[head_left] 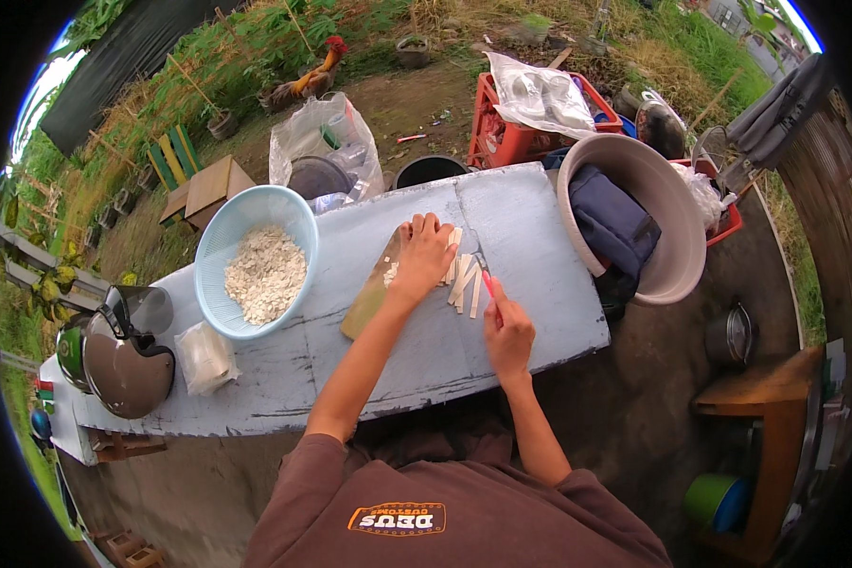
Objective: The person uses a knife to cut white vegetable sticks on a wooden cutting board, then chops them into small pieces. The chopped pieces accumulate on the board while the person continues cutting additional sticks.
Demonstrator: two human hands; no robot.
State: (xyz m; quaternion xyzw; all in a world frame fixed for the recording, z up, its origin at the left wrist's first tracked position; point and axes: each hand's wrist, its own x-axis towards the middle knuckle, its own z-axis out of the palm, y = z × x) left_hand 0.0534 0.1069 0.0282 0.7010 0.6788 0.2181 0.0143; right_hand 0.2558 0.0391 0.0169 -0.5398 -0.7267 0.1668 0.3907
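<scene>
On the pale blue table, a wooden cutting board (362,308) lies at an angle. My left hand (424,260) rests over its far end, fingers curled down on some pale flat strips (456,237). Small cut pieces (390,275) show beside that hand. My right hand (508,331) is closed around a knife (488,283) with a pinkish-red handle; its blade points away from me, close to the strips. More loose strips (472,295) lie between my two hands. To the left, a light blue plastic colander (215,308) holds a heap of small pale chips (267,275).
Left of the colander are a plastic-wrapped packet (206,360) and a brown helmet (123,369). A large beige basin (677,270) with a dark blue bag (615,222) stands at the right end. Beyond the table are a red crate (488,128), a clear plastic bag (298,133) and a rooster (317,80).
</scene>
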